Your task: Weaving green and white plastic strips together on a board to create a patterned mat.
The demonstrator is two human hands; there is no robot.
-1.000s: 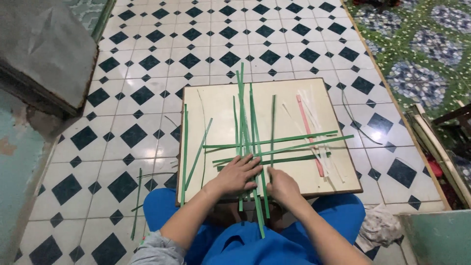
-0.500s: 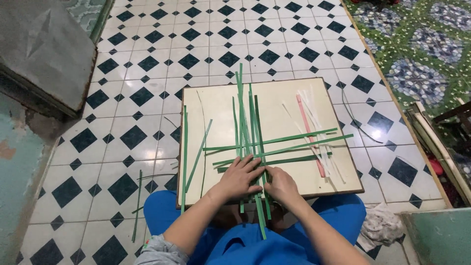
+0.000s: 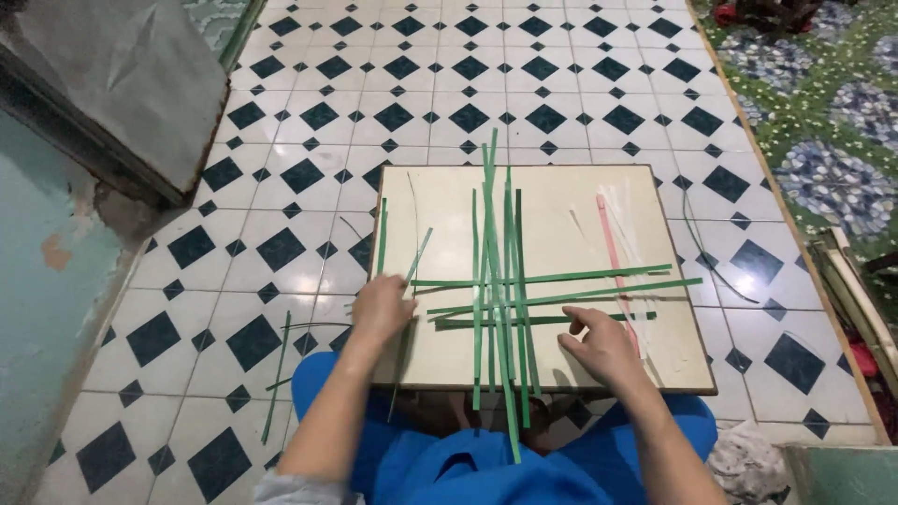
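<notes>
My left hand (image 3: 382, 309) rests at the left edge of the board, fingers curled loosely around the lower end of a loose green strip (image 3: 417, 255) that slants up and to the right; whether I truly grip it I cannot tell. My right hand (image 3: 605, 344) lies open and flat on the board, fingertips touching the right part of the lowest crosswise green strip (image 3: 552, 321). Between my hands sits the woven bundle of green strips (image 3: 498, 290), several running lengthwise and three crossing them, their near ends hanging over the board's edge toward my lap. The square cream board (image 3: 561, 201) lies on the black-and-white tiled floor (image 3: 393, 112). A pink strip (image 3: 613, 257) and some white strips (image 3: 625, 210) lie on its right side. More green strips (image 3: 276, 374) lie on the floor to my left.
</notes>
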